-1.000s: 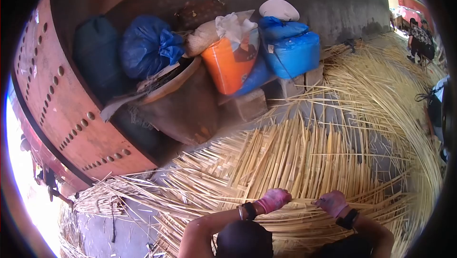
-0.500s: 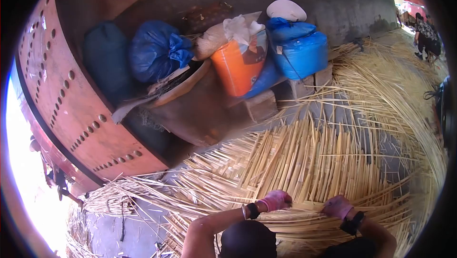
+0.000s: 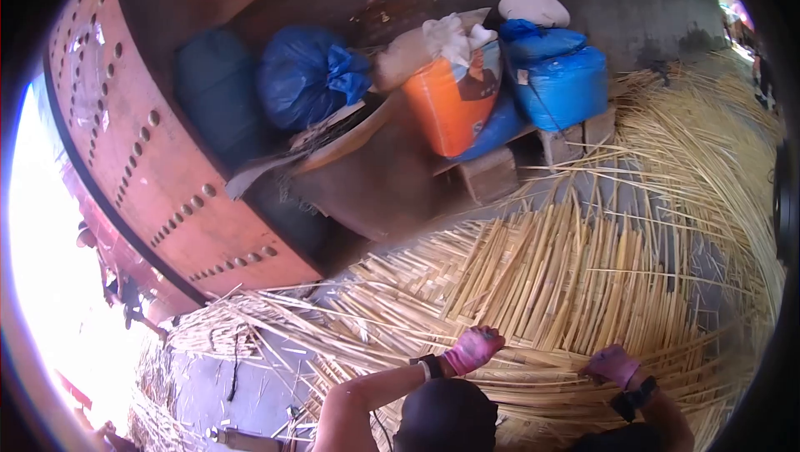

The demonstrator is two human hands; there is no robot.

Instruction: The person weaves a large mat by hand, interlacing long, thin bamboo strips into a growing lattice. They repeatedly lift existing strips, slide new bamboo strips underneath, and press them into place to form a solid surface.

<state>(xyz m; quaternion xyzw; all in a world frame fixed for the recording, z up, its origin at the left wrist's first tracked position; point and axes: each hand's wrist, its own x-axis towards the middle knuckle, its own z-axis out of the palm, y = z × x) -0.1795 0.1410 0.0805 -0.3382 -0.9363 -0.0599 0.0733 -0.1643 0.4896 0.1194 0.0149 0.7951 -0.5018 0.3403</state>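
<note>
A partly woven mat [image 3: 467, 264] of pale split reed strips spreads in front of me on the ground. Its left part shows a tight weave; long loose strips [image 3: 575, 277] fan away from me. My left hand [image 3: 475, 350], in a pink glove, is closed at the near edge of the weave; what its fingers hold is hidden. To its right, my right hand [image 3: 614, 364], also gloved in pink, has its fingers closed on a reed strip [image 3: 546, 358] that runs crosswise between the hands. More crosswise strips lie below both hands.
A blue bag [image 3: 304, 77], an orange sack [image 3: 454, 106] and a bright blue sack [image 3: 562, 85] stand by the wall, behind a large brown container [image 3: 367, 177]. A studded pink door [image 3: 158, 169] is left. Loose reeds [image 3: 700, 135] cover the right side.
The view has shifted, so the surroundings sit farther right. My left hand has turned and risen slightly off the strips; my right hand stays near the same place on the weave.
</note>
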